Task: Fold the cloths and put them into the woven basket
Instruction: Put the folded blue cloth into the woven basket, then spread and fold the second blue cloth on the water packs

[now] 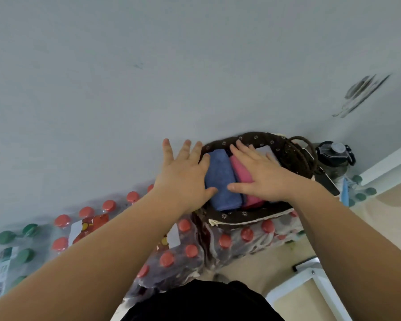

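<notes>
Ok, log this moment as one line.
phase: packing | woven basket: blue cloth, pink cloth folded inside | left hand: flat, basket edge | right hand: flat on pink cloth

Matt, fuzzy terry blue cloth (220,179) and pink cloth (242,173) in a coarse woven basket (296,158) with flower-print fabric lining.

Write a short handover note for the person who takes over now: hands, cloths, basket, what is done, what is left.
Left hand: open, flat, on the blue cloth at the basket edge.
Right hand: open, flat, on the pink cloth.
Both cloths lie folded, side by side, in the basket; something white lies behind them.
The basket sits on packs of bottles.
Left: take the hands out. No other loose cloth in view.
</notes>
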